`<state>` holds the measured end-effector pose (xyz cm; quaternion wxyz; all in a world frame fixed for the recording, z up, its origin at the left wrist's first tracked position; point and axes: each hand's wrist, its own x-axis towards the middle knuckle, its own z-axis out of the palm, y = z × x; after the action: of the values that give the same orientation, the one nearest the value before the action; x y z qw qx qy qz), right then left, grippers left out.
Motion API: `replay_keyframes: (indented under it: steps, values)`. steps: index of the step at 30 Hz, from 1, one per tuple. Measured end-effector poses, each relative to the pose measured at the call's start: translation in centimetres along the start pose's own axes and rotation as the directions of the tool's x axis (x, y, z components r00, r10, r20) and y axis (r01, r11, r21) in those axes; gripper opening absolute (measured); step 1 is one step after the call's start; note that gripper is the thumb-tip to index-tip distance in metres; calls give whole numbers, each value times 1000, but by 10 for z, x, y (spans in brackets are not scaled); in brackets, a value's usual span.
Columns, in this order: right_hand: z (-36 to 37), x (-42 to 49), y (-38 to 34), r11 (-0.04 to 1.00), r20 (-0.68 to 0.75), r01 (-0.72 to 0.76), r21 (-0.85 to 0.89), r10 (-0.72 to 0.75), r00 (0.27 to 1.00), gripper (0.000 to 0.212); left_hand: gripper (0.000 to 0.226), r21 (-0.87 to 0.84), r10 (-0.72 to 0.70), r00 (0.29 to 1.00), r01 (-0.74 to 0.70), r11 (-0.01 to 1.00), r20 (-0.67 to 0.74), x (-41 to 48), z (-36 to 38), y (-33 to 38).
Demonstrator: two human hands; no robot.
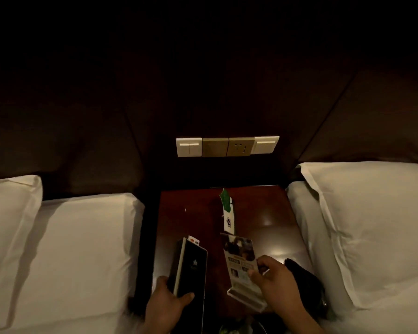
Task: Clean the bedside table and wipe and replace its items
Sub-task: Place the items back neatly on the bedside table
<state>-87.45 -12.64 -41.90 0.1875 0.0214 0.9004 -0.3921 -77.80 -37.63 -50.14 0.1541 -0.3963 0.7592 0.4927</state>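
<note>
My left hand (pixel 165 301) grips a black card holder (pixel 191 266), cards (pixel 194 241) protruding from its top, above the counter (pixel 258 213); my right hand (pixel 273 273) pinches a leaflet (pixel 239 254) in its clear stand (pixel 247 298); a green-tipped card (pixel 228 213) lies behind, beds flanking

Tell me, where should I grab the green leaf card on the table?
Take the leaf card by its white lower end, coming from the near side. It seems to lie flat, long and thin, with that end pointing toward you and bare table around it.
</note>
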Motion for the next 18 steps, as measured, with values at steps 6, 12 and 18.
replay_keyframes:
  steps: [6,12,18]
  values:
    - [44,43,26,984,-2,-77,163,79,997,28,71,21,4,1000,-3,1000,-7,50,30,-4]
    - [67,77,46,958,-24,-54,280,63,998,15,75,109,100,994,-94,990,-49,73,47,-16]
    - [75,90,63,924,-18,-26,381,35,999,16,78,199,153,980,-125,972,-131,72,57,-35]
